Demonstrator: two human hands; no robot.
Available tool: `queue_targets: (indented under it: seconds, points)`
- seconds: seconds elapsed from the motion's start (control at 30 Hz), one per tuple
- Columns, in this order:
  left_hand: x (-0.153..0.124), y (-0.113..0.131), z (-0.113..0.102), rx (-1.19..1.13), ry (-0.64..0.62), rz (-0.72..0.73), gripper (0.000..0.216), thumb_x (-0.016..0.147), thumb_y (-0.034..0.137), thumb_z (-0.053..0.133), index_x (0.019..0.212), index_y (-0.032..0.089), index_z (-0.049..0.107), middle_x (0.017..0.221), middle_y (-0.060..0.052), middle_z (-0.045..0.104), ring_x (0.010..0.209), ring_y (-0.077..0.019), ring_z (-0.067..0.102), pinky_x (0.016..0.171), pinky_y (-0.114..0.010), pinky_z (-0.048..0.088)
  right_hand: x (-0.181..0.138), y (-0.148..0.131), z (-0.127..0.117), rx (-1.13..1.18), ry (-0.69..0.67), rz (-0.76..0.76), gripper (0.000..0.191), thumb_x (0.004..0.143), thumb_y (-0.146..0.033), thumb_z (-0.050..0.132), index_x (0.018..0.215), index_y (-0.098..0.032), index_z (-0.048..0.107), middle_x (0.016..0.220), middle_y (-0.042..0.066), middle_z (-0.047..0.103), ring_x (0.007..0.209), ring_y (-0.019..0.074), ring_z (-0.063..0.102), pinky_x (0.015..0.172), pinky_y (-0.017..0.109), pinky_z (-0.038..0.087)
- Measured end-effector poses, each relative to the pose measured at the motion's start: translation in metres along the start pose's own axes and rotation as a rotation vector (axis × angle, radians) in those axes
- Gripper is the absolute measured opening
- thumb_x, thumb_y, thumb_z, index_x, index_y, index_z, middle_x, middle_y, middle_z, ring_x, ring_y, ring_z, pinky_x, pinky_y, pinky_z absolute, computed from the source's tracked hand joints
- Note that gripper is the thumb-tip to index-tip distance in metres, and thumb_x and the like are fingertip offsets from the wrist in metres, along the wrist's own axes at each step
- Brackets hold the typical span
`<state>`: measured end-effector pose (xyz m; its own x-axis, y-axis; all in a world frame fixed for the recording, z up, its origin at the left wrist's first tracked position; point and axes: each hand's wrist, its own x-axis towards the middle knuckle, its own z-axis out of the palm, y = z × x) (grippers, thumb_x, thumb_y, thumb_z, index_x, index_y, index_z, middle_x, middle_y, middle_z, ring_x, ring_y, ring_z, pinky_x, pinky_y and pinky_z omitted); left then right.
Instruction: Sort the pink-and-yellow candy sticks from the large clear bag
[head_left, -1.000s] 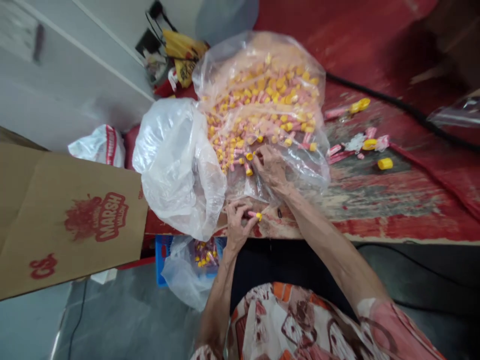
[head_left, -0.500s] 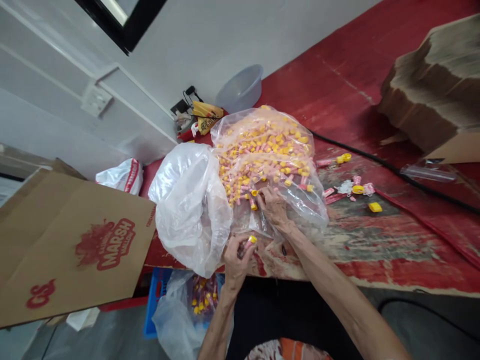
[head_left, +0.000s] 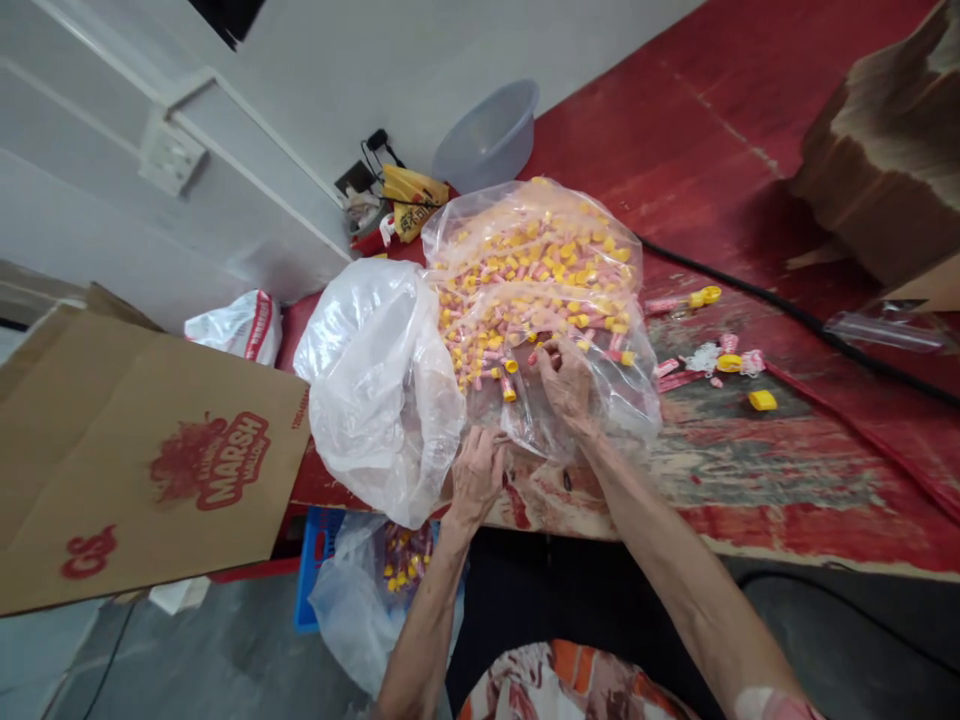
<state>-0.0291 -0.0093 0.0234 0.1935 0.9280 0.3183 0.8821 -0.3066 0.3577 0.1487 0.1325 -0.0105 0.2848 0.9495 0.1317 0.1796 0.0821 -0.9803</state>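
Observation:
A clear plastic bag lies on the bench, filled with small pink tubes with yellow caps. My right hand is over the bag's mouth, fingers curled round a small pink tube, of which only the reddish end shows. Several capped tubes lie loose just left of these fingers. My left hand rests by the bench's front edge, back upward, fingers stretched forward near the bag's lower edge. No tube shows in it; its palm is hidden. A crumpled white plastic bag stands left of it.
Below the bench edge, a blue crate holds a plastic liner and more capped tubes. A printed carton stands left. Behind are a pale basin and a yellow packet. A black cable and loose pieces lie right.
The yellow-capped tube that was in my left hand no longer shows, and that hand has turned back upward. My right hand has drawn slightly right, its fingers now curled round a tube.

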Motion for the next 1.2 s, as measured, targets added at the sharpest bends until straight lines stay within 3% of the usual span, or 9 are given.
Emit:
queue_targets:
  seconds: [0.1,0.23,0.33,0.43,0.57,0.67,0.87,1.03,1.2]
  points:
    - [-0.005,0.002,0.001,-0.073,0.151,-0.045,0.027,0.110,0.021,0.054,0.134,0.023,0.066,0.109,-0.007,0.071,0.093,-0.0191,0.072,0.084,-0.031,0.060,0.003,-0.006,-0.004,0.043,0.034,0.066,0.022,0.100,-0.040,0.054,0.084,-0.026,0.062,0.080,0.002,0.072,0.071,0.0210,0.064,0.075,0.033,0.050]
    - [-0.016,0.003,0.014,-0.091,0.304,-0.106,0.026,0.111,0.026,0.057,0.134,0.021,0.068,0.110,-0.010,0.074,0.094,-0.0208,0.073,0.087,-0.035,0.062,0.003,-0.008,-0.004,0.053,0.042,0.083,0.020,0.098,-0.039,0.055,0.085,-0.026,0.062,0.080,0.002,0.073,0.069,0.0200,0.063,0.074,0.033,0.049]
    - [-0.020,0.001,0.025,-0.127,0.247,-0.051,0.019,0.109,0.023,0.054,0.119,0.021,0.071,0.105,-0.010,0.075,0.099,-0.0229,0.075,0.090,-0.038,0.062,0.000,-0.006,-0.003,0.067,0.022,0.070,0.021,0.098,-0.042,0.055,0.086,-0.026,0.060,0.083,0.002,0.073,0.071,0.0199,0.063,0.074,0.033,0.050]
    - [-0.021,-0.001,0.026,-0.160,0.210,-0.079,0.020,0.108,0.023,0.054,0.120,0.022,0.070,0.103,-0.008,0.075,0.092,-0.0204,0.074,0.084,-0.034,0.062,-0.002,-0.005,-0.002,0.061,0.008,0.071,0.025,0.100,-0.048,0.054,0.086,-0.027,0.059,0.081,0.002,0.071,0.069,0.0201,0.062,0.072,0.033,0.049]
    - [-0.023,0.002,0.026,-0.159,0.318,-0.146,0.028,0.107,0.021,0.056,0.132,0.021,0.067,0.111,-0.009,0.075,0.097,-0.0206,0.074,0.086,-0.034,0.061,-0.004,-0.004,-0.004,0.016,-0.007,0.095,0.027,0.101,-0.051,0.054,0.085,-0.029,0.059,0.075,0.000,0.065,0.064,0.0212,0.059,0.068,0.035,0.048]
    - [-0.026,0.006,0.032,-0.127,0.371,-0.108,0.025,0.105,0.020,0.055,0.124,0.021,0.070,0.109,-0.010,0.076,0.103,-0.0230,0.075,0.093,-0.038,0.061,-0.005,-0.005,-0.005,0.019,-0.032,0.096,0.026,0.100,-0.049,0.054,0.082,-0.030,0.060,0.073,0.001,0.064,0.063,0.0222,0.058,0.066,0.037,0.048]
    - [-0.026,-0.005,0.037,-0.243,0.298,-0.224,0.014,0.103,0.025,0.057,0.106,0.022,0.070,0.094,-0.005,0.073,0.082,-0.0183,0.071,0.078,-0.031,0.060,-0.005,-0.005,-0.003,0.024,-0.013,0.088,0.021,0.095,-0.042,0.057,0.080,-0.028,0.062,0.078,0.005,0.068,0.067,0.0224,0.059,0.066,0.037,0.046]
    - [-0.025,-0.012,0.036,-0.277,0.290,-0.273,0.018,0.103,0.030,0.061,0.116,0.021,0.069,0.091,-0.004,0.072,0.075,-0.0167,0.068,0.072,-0.029,0.058,-0.003,0.001,0.000,0.058,-0.026,0.071,0.018,0.096,-0.040,0.055,0.082,-0.028,0.059,0.080,0.003,0.069,0.069,0.0216,0.060,0.069,0.037,0.049]
    - [-0.021,-0.005,0.035,-0.223,0.256,-0.183,0.023,0.103,0.026,0.058,0.123,0.020,0.069,0.097,-0.005,0.071,0.085,-0.0187,0.069,0.083,-0.033,0.060,-0.003,0.006,0.003,0.087,-0.045,0.052,0.018,0.099,-0.039,0.054,0.085,-0.028,0.055,0.087,0.002,0.070,0.074,0.0192,0.062,0.077,0.036,0.052]
